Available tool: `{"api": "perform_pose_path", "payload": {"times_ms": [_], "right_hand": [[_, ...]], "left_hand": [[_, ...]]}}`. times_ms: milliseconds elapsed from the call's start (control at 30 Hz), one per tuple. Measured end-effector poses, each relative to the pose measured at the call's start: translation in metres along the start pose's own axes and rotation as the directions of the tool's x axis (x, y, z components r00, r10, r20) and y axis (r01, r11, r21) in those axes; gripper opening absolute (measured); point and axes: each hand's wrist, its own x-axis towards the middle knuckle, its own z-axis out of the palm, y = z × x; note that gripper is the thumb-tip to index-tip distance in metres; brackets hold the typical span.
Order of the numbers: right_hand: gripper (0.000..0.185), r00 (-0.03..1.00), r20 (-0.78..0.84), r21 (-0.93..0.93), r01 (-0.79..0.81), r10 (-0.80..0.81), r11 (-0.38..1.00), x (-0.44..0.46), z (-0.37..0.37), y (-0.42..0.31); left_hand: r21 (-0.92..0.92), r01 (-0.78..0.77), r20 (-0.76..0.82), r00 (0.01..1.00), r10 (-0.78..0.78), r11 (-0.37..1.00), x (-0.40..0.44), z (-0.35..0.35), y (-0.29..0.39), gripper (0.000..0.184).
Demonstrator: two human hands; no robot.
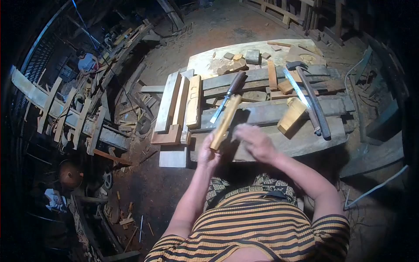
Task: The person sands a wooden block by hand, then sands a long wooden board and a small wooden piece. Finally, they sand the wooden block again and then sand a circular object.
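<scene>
My left hand (pixel 209 150) is closed around the lower end of a narrow wooden piece (pixel 225 123), which tilts up and away over the workbench's near edge. Just right of it is my right hand (pixel 256 143), apart from the wood; its fingers are smeared by motion. Beyond the held piece lies a chisel (pixel 235 84) with a dark handle and a shiny blade pointing toward me. A notched wooden block (pixel 193 102) rests to the left. On the right are a hammer (pixel 310 94), a long thin blade (pixel 298 88) beside it and a chunky wooden block (pixel 293 114).
The plank workbench (pixel 279 139) has gaps between its boards. Planed boards (pixel 168 102) are stacked at its left end. Small wood offcuts (pixel 231 65) lie at the back. Another person (pixel 87 62) is far left, near a long timber-covered bench. Scraps litter the floor.
</scene>
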Motion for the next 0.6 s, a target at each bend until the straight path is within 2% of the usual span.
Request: {"api": "perform_pose_path", "payload": {"times_ms": [33, 67, 133, 167, 200, 233, 300, 333, 400, 433, 500, 533, 567, 600], "right_hand": [[0.043, 0.993, -0.05, -0.051, -0.109, 0.106, 0.993, -0.001, -0.006, 0.007], [0.043, 0.994, -0.05, -0.052, -0.1, 0.098, 0.994, -0.004, -0.008, 0.01], [0.04, 0.996, 0.015, -0.052, -0.092, 0.093, 0.994, -0.013, -0.006, 0.012], [0.04, 0.996, 0.012, -0.053, -0.084, 0.085, 0.995, -0.018, -0.001, 0.014], [0.04, 0.996, 0.063, -0.142, -0.056, 0.065, 0.988, -0.023, 0.007, 0.017], [0.039, 0.992, 0.117, -0.228, -0.022, 0.05, 0.974, -0.025, 0.011, 0.018], [0.038, 0.994, 0.101, -0.228, -0.016, 0.04, 0.973, -0.022, 0.011, 0.012], [0.038, 0.995, 0.091, -0.218, -0.023, 0.043, 0.976, -0.022, 0.012, 0.013], [0.037, 0.997, 0.069, -0.215, -0.031, 0.046, 0.976, -0.023, 0.012, 0.014], [0.037, 0.996, 0.076, -0.226, -0.025, 0.044, 0.974, -0.023, 0.011, 0.014], [0.037, 0.996, 0.079, -0.241, -0.024, 0.044, 0.97, -0.024, 0.01, 0.013], [0.037, 0.996, 0.077, -0.232, -0.03, 0.049, 0.972, -0.024, 0.009, 0.012], [0.038, 0.996, 0.077, -0.22, -0.034, 0.052, 0.975, -0.024, 0.009, 0.012], [0.038, 0.996, 0.074, -0.221, -0.035, 0.053, 0.975, -0.024, 0.009, 0.013]], "left_hand": [[0.083, -0.055, -0.009, 0.998, 0.055, 0.995, 0.004, -0.001, 0.015, 0.028], [0.118, -0.201, 0.034, 0.979, 0.199, 0.972, 0.015, 0.005, 0.028, 0.028], [0.336, -0.404, 0.098, 0.914, 0.395, 0.851, 0.03, 0.008, 0.058, 0.033], [0.417, -0.452, 0.073, 0.882, 0.466, 0.789, 0.042, 0.012, 0.07, 0.032], [0.478, -0.514, 0.103, 0.838, 0.536, 0.712, 0.064, 0.007, 0.079, 0.032], [0.491, -0.476, -0.019, 0.832, 0.555, 0.73, 0.075, 0.012, 0.086, 0.031], [0.496, -0.453, -0.145, 0.798, 0.585, 0.74, 0.109, 0.009, 0.097, 0.029], [0.498, -0.456, -0.141, 0.797, 0.588, 0.738, 0.121, 0.005, 0.1, 0.029], [0.564, -0.356, -0.261, 0.78, 0.569, 0.746, 0.139, 0.002, 0.108, 0.028], [0.563, -0.361, -0.252, 0.781, 0.571, 0.743, 0.144, 0.002, 0.11, 0.028], [0.772, -0.212, -0.266, 0.749, 0.606, 0.6, 0.152, -0.004, 0.112, 0.029], [0.902, -0.158, -0.167, 0.731, 0.662, 0.402, 0.157, -0.011, 0.117, 0.035], [0.902, -0.159, -0.167, 0.73, 0.662, 0.402, 0.163, -0.016, 0.116, 0.035], [0.985, -0.066, -0.069, 0.699, 0.712, 0.16, 0.155, -0.008, 0.117, 0.044]]}}
